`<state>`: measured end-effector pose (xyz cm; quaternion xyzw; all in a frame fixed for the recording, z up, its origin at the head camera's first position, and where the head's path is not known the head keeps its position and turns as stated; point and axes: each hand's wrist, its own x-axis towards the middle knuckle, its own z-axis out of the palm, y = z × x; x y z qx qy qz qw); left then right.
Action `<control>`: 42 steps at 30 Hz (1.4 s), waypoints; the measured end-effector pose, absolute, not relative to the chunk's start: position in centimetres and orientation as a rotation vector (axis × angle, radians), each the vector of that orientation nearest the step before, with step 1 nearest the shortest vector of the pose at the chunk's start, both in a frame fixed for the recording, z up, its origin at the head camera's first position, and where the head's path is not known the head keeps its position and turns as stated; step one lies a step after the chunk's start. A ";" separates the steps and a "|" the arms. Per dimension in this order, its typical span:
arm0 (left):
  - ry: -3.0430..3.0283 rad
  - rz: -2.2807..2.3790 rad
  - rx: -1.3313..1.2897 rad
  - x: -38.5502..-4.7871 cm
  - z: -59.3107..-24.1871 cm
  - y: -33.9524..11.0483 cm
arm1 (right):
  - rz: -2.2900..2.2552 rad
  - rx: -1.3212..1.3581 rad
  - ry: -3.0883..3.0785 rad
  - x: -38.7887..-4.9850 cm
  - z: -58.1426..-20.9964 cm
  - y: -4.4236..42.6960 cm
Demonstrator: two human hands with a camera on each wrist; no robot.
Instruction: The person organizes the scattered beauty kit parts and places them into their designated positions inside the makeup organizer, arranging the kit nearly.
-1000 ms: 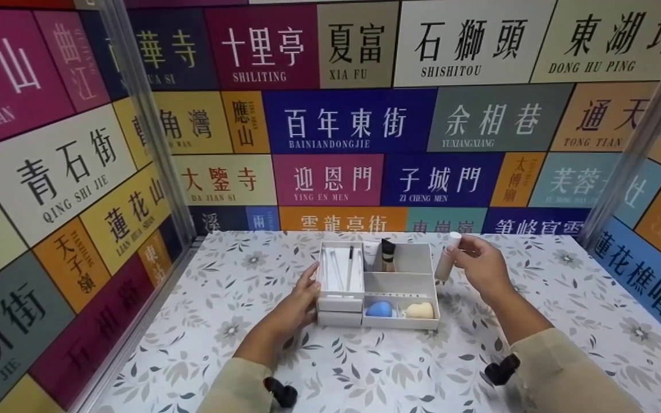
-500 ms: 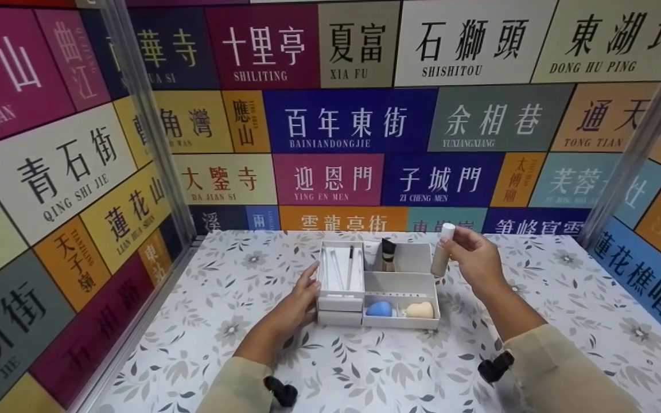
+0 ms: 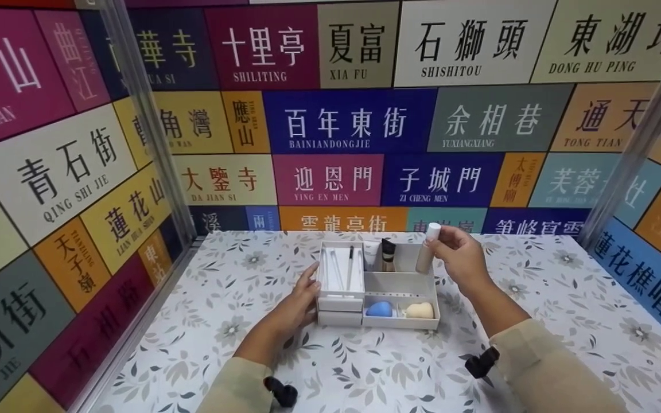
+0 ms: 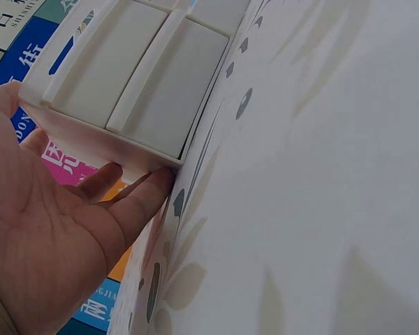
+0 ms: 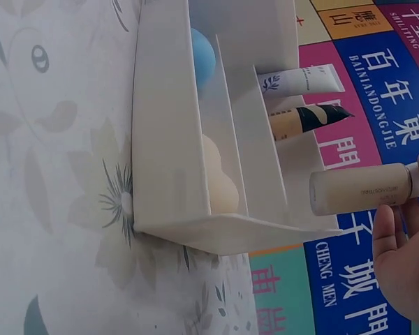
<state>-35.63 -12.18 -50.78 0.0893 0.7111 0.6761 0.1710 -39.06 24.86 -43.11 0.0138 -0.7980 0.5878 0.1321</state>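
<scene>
A white organizer (image 3: 400,282) with compartments and drawers stands on the table. My right hand (image 3: 463,257) pinches a beige bottle with a white cap (image 3: 424,257) near its cap, over the back right compartment. In the right wrist view the bottle (image 5: 363,188) is just above the compartment's rim. My left hand (image 3: 302,295) touches the organizer's left side; in the left wrist view the fingers (image 4: 143,199) lie fairly straight against it. A white tube (image 5: 300,80) and a black-and-tan tube (image 5: 311,120) stand in the back compartment.
A blue sponge (image 3: 378,309) and a cream sponge (image 3: 420,310) lie in the front compartments. Slim sticks and a dark-tipped one (image 3: 350,267) lie in the top left tray. Sign-covered walls stand behind and beside the floral-covered table (image 3: 238,355).
My right hand has moved left with the bottle, from beside the organizer to over its back right compartment. The left hand stays in place.
</scene>
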 end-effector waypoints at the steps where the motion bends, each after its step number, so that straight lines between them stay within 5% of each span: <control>1: 2.020 1.918 0.249 -35.6 -50.8 -12.2 | 1.705 0.044 -2.317 -39.2 -43.2 24.8; 42: 2.018 1.898 0.222 -35.8 -50.6 -12.2 | 1.270 0.088 -2.632 -40.7 -45.6 22.9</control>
